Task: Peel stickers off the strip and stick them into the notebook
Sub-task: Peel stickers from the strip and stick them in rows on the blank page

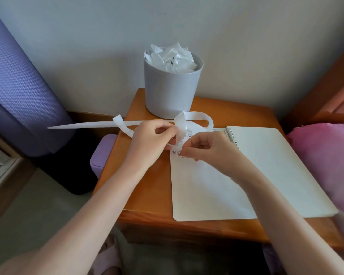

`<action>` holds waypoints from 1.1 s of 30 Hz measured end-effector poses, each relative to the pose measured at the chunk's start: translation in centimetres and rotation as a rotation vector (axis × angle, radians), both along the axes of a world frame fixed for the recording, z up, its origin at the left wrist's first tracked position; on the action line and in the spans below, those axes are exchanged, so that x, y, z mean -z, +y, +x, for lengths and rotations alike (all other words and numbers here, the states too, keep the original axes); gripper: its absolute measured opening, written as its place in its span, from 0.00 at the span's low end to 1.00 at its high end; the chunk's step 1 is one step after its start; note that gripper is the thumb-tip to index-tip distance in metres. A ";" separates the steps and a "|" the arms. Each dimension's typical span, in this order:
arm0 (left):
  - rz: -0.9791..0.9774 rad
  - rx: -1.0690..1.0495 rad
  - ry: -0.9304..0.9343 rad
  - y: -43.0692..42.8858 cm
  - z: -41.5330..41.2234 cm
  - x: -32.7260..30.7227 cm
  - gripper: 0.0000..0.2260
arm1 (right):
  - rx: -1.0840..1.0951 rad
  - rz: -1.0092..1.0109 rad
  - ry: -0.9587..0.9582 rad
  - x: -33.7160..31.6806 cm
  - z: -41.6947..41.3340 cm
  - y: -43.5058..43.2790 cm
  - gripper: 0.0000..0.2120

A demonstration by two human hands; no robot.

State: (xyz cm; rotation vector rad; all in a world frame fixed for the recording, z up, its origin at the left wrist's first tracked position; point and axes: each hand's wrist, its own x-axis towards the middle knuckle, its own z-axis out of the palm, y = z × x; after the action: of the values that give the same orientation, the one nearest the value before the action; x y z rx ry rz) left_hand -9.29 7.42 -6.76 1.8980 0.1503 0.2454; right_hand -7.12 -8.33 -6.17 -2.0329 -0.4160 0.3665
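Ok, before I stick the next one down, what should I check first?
1. Left hand grips the strip: ok.
2. A sticker is pinched in the right hand: cannot tell, the curled fingertips hide it.
3. Notebook lies open and flat on the table: ok.
4. Bare page is left below the stickers already placed: ok.
5. Bin has room for more backing: not ok, paper heaps above its rim.
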 end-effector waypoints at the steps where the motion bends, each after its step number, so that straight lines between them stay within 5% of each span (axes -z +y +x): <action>1: -0.005 -0.002 -0.002 0.0 0.0 0.0 0.04 | -0.002 -0.005 0.013 0.2 0.0 0.1 0.02; 33: 0.048 -0.025 -0.015 0.2 0.1 0.2 0.07 | 0.087 -0.092 -0.041 1.0 -0.3 1.0 0.02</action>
State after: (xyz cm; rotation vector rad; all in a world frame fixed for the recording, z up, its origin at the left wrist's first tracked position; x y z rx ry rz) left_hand -9.19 7.66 -6.95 1.9423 0.1590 0.2824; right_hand -7.46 -7.29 -7.21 -2.1433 -0.3399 0.2951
